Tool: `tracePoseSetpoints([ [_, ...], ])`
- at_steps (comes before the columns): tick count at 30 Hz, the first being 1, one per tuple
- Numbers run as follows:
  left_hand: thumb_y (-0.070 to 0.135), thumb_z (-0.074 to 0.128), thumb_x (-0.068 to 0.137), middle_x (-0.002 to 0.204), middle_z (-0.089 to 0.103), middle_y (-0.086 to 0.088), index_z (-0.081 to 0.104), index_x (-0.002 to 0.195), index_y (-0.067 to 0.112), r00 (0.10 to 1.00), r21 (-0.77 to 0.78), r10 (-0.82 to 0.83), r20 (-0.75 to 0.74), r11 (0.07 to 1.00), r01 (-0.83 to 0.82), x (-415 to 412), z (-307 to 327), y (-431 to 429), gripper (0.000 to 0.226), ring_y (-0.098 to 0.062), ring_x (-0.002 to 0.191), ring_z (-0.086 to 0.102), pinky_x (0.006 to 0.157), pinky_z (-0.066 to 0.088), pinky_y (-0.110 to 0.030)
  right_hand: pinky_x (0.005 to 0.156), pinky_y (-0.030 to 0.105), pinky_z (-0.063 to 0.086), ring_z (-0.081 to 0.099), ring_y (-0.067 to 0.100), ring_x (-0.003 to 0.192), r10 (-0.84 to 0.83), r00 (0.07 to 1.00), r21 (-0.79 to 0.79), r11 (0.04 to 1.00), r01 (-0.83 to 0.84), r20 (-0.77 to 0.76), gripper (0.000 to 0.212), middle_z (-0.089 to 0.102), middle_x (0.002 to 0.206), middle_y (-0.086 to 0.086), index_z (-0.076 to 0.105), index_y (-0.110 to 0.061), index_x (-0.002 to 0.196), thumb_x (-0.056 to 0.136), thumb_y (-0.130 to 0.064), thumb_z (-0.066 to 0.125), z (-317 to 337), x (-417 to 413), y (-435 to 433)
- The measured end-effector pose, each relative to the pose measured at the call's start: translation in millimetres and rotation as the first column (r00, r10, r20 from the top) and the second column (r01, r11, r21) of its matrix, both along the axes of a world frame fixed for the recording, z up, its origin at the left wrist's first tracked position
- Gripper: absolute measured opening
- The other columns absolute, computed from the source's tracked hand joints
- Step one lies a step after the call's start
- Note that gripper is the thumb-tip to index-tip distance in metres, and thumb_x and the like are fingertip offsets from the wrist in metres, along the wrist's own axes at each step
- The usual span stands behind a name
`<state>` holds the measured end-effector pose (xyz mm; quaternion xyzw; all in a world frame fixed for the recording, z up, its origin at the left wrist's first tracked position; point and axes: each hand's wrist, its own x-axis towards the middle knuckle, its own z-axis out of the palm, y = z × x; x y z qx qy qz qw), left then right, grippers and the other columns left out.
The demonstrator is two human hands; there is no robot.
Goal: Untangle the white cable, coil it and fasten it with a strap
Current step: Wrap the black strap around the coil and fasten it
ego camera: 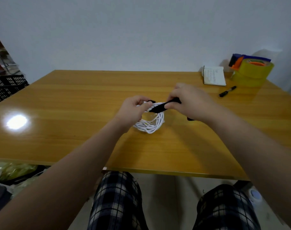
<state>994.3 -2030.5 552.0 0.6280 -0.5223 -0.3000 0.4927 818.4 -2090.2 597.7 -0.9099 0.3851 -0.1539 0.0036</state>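
Observation:
The white cable [150, 125] is wound into a coil that lies on the wooden table [75, 100] near its middle. A black strap [159, 108] crosses the far side of the coil. My left hand [133, 110] grips that far side of the coil, and a short black end of the strap shows by its fingertips. My right hand [189, 102] pinches the other end of the strap and holds it stretched to the right, just above the coil.
At the back right stand a white notepad [214, 76], stacked yellow tape rolls [252, 72] with a blue and orange dispenser, and a black pen [227, 91]. A black crate [7, 87] sits off the left edge. My knees are under the near edge.

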Motion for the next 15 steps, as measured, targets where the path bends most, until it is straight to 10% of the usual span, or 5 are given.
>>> tracePoseSetpoints([
  [8,0.021,0.06,0.093,0.074,0.055,0.005,0.067,0.096,0.027,0.958,-0.089,-0.282,0.045,0.955,0.285,-16,16,9,0.01,-0.013,0.049,0.04,0.05,0.037,-0.026,0.09,0.027,0.017,0.036,0.022,0.113,-0.034,0.955,-0.051,0.997,0.051,0.295,0.016,0.048,0.111,0.001,0.072,-0.023,0.092,0.085,-0.035,0.064,-4,4,-22],
  [15,0.016,0.064,0.09,0.055,0.05,0.004,0.07,0.091,0.014,0.975,-0.081,-0.149,-0.165,0.987,0.137,-24,7,11,0.006,-0.009,0.04,0.038,0.044,0.033,-0.023,0.086,0.021,0.05,0.057,0.012,0.097,-0.068,0.804,0.35,0.92,-0.179,0.591,0.027,0.057,0.111,0.006,0.062,-0.012,0.117,0.09,-0.013,0.059,-20,8,1],
])
